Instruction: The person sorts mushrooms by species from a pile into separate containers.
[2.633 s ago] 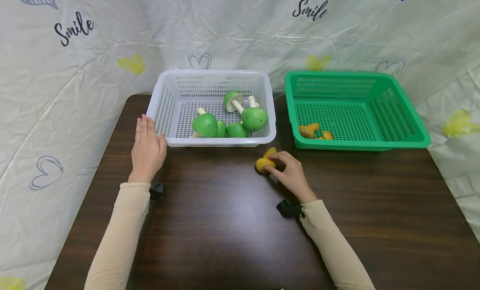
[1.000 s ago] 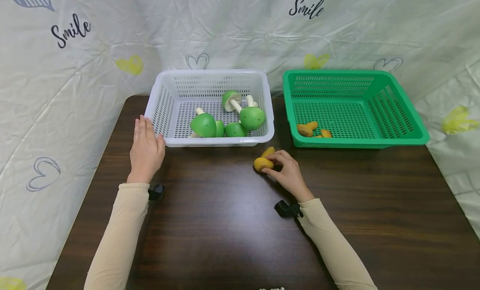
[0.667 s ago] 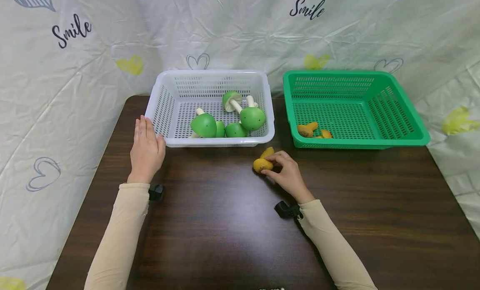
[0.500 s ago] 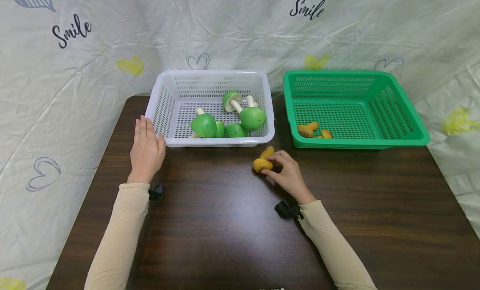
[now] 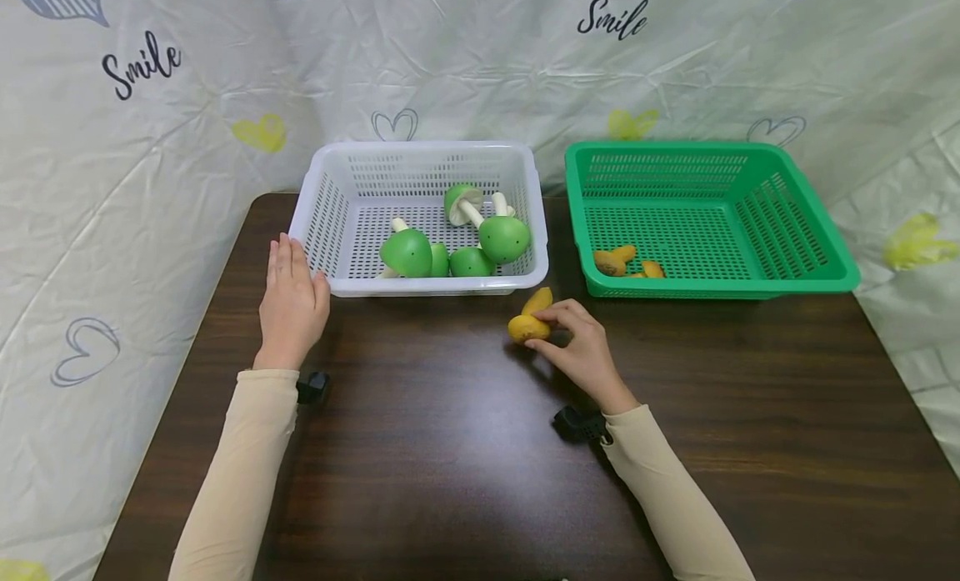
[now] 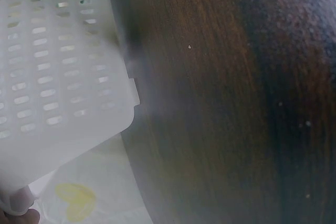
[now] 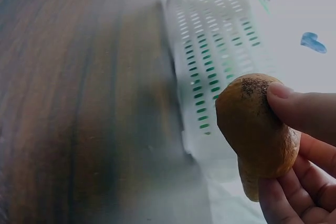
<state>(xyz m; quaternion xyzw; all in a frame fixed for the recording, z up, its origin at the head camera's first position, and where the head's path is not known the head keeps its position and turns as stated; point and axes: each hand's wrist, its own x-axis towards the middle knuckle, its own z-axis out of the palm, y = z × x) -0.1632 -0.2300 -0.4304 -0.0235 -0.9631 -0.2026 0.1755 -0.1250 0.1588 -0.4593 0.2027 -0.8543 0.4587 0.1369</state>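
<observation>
A yellow-brown toy mushroom (image 5: pixel 529 327) with a rounded cap and a narrower stem is pinched between the thumb and fingers of my right hand (image 5: pixel 585 348). It hangs just above the table, in front of the gap between the two baskets. In the right wrist view, a dark patch marks the mushroom (image 7: pixel 254 124) near the thumb. My left hand (image 5: pixel 291 310) lies with straight fingers against the left front corner of the white basket (image 5: pixel 442 287). Several green-capped toy mushrooms (image 5: pixel 407 252) with white stems lie inside that basket.
To the right stands a green basket (image 5: pixel 720 287) with a few yellow-brown pieces (image 5: pixel 610 262) in its front left corner. Both baskets sit at the back of the dark wooden table (image 5: pixel 450 448), near a printed white cloth (image 5: pixel 480 56).
Over the last half second my right hand has risen slightly with the mushroom, and a shadow now shows beneath it. The left hand and both baskets have stayed put.
</observation>
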